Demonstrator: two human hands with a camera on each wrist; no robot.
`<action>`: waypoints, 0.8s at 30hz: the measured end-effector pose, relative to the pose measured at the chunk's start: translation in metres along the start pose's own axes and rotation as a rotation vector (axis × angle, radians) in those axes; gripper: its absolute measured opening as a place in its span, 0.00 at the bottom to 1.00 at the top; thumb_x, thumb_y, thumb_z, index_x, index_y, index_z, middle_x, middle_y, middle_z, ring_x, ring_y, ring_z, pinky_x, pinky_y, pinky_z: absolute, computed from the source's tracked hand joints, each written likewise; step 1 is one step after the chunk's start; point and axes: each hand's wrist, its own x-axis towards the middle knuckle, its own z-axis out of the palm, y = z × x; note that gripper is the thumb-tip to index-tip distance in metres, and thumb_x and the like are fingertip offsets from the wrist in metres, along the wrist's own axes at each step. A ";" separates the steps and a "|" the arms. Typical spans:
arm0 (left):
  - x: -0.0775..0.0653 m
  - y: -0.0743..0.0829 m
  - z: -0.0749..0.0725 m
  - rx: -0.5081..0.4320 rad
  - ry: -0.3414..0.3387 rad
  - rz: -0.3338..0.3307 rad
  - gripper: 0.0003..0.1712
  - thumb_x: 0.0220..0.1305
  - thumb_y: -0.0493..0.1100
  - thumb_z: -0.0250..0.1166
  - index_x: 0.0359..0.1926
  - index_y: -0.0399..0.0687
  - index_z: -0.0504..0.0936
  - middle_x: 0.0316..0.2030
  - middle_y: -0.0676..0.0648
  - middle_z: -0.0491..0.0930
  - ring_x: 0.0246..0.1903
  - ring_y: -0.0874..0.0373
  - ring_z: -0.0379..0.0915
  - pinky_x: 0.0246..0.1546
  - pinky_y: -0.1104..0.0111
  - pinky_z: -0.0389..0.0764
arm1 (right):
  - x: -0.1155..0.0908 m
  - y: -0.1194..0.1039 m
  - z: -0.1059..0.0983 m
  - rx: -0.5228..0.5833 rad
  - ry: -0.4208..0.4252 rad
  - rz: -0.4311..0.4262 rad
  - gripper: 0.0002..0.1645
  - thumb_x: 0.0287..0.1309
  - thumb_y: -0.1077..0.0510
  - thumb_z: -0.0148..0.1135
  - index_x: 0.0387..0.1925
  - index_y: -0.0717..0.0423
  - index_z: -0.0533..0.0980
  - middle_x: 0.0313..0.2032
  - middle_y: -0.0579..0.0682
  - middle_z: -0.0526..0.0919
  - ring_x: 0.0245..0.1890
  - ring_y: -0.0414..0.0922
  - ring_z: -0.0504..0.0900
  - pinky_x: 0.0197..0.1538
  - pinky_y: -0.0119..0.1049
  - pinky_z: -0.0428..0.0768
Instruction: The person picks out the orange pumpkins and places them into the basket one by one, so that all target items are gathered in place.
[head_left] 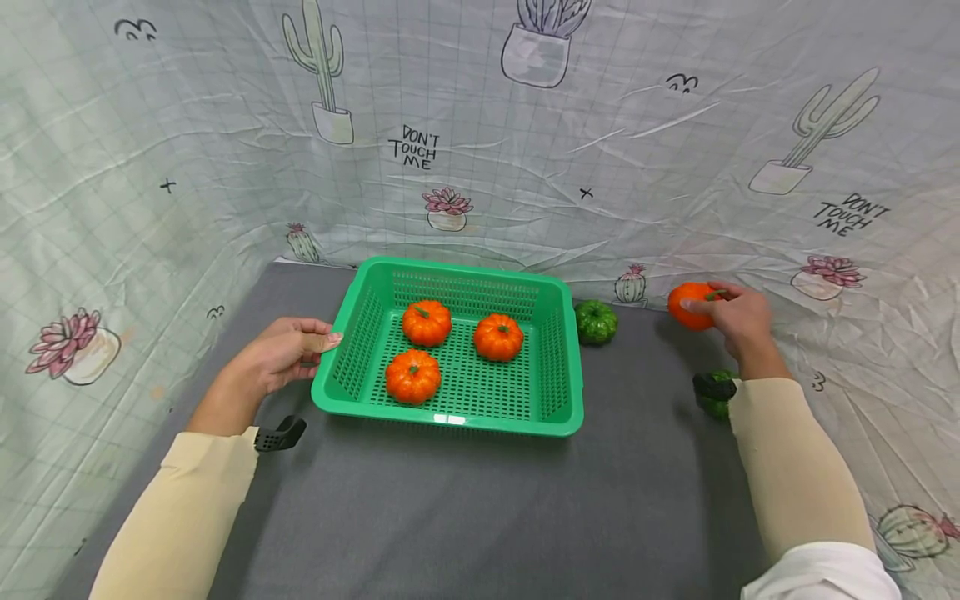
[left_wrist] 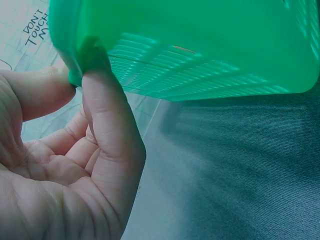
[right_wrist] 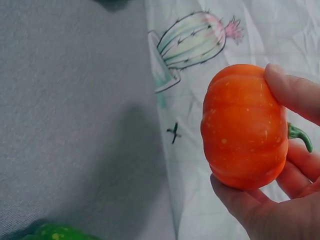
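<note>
My left hand [head_left: 288, 354] pinches the left rim of a green plastic basket [head_left: 480, 423] between thumb and forefinger; the left wrist view shows the same grip on the rim [left_wrist: 75, 75]. Inside the basket lie three small orange pumpkins, one at the back [head_left: 427, 322], one in front [head_left: 413, 377] and one to the right [head_left: 498, 337]. Off to the right, my right hand [head_left: 738, 317] holds another orange pumpkin [right_wrist: 244, 127] above the table by its opposite sides, its green stem toward the palm.
A dark green pumpkin [head_left: 596, 322] sits just beside the basket's right side. Another green one [head_left: 716, 407] is partly hidden under the right wrist. The grey table [head_left: 480, 508] is bordered by a printed cloth [head_left: 525, 167] at the back and sides.
</note>
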 end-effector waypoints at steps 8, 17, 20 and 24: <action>0.001 -0.002 -0.001 -0.011 0.004 0.004 0.04 0.75 0.43 0.65 0.43 0.49 0.79 0.28 0.58 0.81 0.28 0.64 0.73 0.34 0.69 0.83 | -0.008 -0.020 0.000 0.006 -0.057 -0.041 0.52 0.57 0.38 0.77 0.77 0.51 0.66 0.78 0.64 0.61 0.69 0.57 0.66 0.45 0.24 0.75; 0.002 -0.003 -0.001 -0.014 0.000 0.008 0.04 0.75 0.43 0.65 0.43 0.49 0.79 0.28 0.58 0.81 0.28 0.64 0.74 0.34 0.69 0.83 | -0.019 -0.043 0.004 0.030 -0.136 -0.097 0.51 0.60 0.40 0.75 0.78 0.51 0.64 0.79 0.63 0.58 0.64 0.52 0.71 0.41 0.20 0.80; 0.003 -0.003 -0.001 -0.013 0.001 0.009 0.04 0.75 0.43 0.65 0.44 0.49 0.79 0.28 0.58 0.81 0.28 0.65 0.74 0.33 0.69 0.84 | -0.025 -0.051 0.006 0.020 -0.147 -0.122 0.49 0.61 0.42 0.74 0.77 0.53 0.65 0.79 0.65 0.59 0.64 0.54 0.69 0.45 0.22 0.80; 0.003 -0.003 -0.001 -0.018 -0.001 0.010 0.05 0.74 0.43 0.65 0.44 0.48 0.78 0.28 0.58 0.81 0.27 0.65 0.74 0.33 0.69 0.84 | -0.032 -0.060 0.008 -0.001 -0.170 -0.143 0.49 0.62 0.42 0.74 0.77 0.53 0.65 0.78 0.65 0.59 0.66 0.56 0.67 0.54 0.32 0.79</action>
